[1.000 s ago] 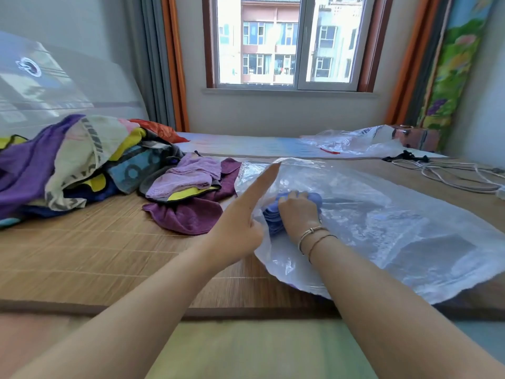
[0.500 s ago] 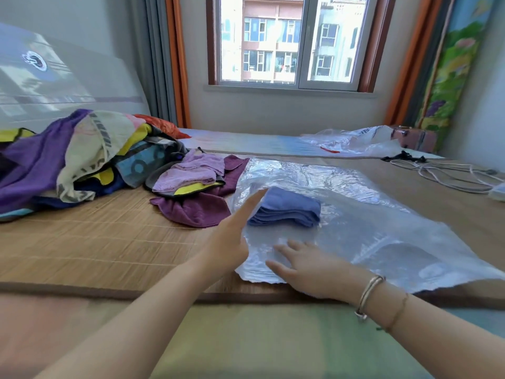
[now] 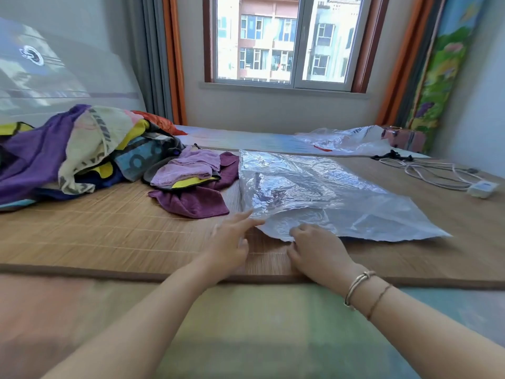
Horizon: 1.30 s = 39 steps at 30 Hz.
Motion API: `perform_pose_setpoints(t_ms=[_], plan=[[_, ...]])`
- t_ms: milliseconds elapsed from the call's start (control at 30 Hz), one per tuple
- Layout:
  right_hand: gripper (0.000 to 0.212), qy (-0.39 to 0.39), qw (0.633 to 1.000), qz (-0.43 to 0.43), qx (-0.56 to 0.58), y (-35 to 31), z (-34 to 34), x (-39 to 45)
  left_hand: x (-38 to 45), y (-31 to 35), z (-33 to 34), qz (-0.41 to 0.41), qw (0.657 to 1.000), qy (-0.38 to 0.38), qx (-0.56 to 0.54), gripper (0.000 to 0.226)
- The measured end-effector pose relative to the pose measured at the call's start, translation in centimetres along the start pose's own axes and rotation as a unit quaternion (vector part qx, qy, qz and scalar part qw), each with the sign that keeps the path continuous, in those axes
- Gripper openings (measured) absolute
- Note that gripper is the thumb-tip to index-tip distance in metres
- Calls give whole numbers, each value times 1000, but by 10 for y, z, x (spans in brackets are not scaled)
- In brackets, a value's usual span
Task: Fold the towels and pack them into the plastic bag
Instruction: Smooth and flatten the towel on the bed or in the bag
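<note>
1. Far left of the frame: heaped pile of mixed cloth (image 3: 76,151), purple, cream and yellow, unfolded on the bamboo mat (image 3: 109,231).
2. Left of centre: lilac towel (image 3: 188,169) crumpled on top of a plum towel (image 3: 194,202), both loose, just beside the left edge of the plastic bag (image 3: 328,198).
3. Lower centre: left hand (image 3: 229,242) flat over the mat, fingers straight and spread, fingertips reaching up and right to the bag's near corner; contact too blurred to call.
4. Right beside it: right hand (image 3: 317,250) at the bag's ragged near edge, fingers curled down where plastic meets mat; pinching or only pressing, cannot tell.
5. Key relation: loose towels up and left of both hands, left hand nearer; bag's long axis slanting from centre toward the lower right, near edge towards the hands.
6. Bag contents: a dark bluish shape showing through the crinkled film in the left part, likely a folded towel, not sharp enough to confirm.
7. Upper right: second plastic bag (image 3: 347,139), a white cable (image 3: 426,173) with adapter, well apart.
</note>
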State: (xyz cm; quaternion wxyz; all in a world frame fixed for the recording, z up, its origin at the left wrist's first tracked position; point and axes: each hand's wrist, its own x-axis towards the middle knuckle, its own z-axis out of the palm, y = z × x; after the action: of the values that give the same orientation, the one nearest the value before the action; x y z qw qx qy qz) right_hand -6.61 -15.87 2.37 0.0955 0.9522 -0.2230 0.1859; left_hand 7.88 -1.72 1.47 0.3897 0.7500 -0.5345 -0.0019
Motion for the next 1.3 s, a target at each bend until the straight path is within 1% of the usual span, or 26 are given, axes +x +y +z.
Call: perform_pose_setpoints(t_ms=[33, 67, 100, 167, 233, 333, 433, 533, 633, 700, 767, 800, 900, 1033, 1100, 1167, 1233, 1267, 1300], plan=[[20, 45, 999, -19, 10, -10, -3, -3, -7, -8, -7, -16, 1000, 15, -3, 60], [20, 87, 996, -32, 16, -20, -8, -4, -13, -16, -15, -31, 999, 29, -5, 58], [22, 114, 992, -46, 24, -31, -15, -3, -18, -24, -25, -45, 998, 43, -5, 55], [26, 139, 987, -77, 36, -56, -25, 6, -29, -40, -45, -73, 995, 67, 13, 48], [28, 138, 984, -100, 53, -80, -29, 20, -38, -59, -67, -103, 990, 83, 44, 39], [21, 91, 984, -105, 109, -113, -20, 48, -56, -96, -100, -140, 982, 93, 89, 33], [19, 41, 981, -84, 173, -141, -3, 83, -68, -130, -125, -180, 971, 112, 107, 31], [22, 2, 970, -49, 237, -158, 17, 124, -67, -144, -133, -200, 967, 151, 47, 29], [26, -42, 958, -17, 283, -168, 36, 167, -66, -153, -133, -195, 961, 195, -16, 25], [29, -108, 950, -7, 292, -176, 47, 184, -67, -158, -131, -188, 960, 207, -24, 24], [41, -193, 940, -3, 282, -183, 57, 189, -69, -159, -129, -181, 961, 207, -25, 25], [44, -216, 936, -2, 278, -186, 60, 188, -69, -160, -129, -176, 962, 209, -27, 25], [45, -223, 926, -3, 305, -183, 53, 174, -69, -161, -128, -170, 962, 211, -29, 25], [35, -233, 891, 5, 390, -164, 24, 147, -70, -164, -126, -165, 967, 191, -22, 28], [42, -230, 864, 4, 449, -156, 8, 128, -72, -160, -127, -160, 973, 164, 3, 39], [49, -224, 836, -5, 502, -148, -7, 110, -73, -150, -127, -137, 980, 136, 38, 51], [53, -246, 797, -16, 552, -142, -17, 96, -70, -138, -128, -103, 985, 112, 80, 55], [56, -256, 792, -17, 553, -140, -20, 93, -67, -131, -127, -88, 987, 103, 88, 53], [57, -260, 797, -16, 545, -139, -23, 89, -64, -125, -127, -79, 989, 97, 79, 50]])
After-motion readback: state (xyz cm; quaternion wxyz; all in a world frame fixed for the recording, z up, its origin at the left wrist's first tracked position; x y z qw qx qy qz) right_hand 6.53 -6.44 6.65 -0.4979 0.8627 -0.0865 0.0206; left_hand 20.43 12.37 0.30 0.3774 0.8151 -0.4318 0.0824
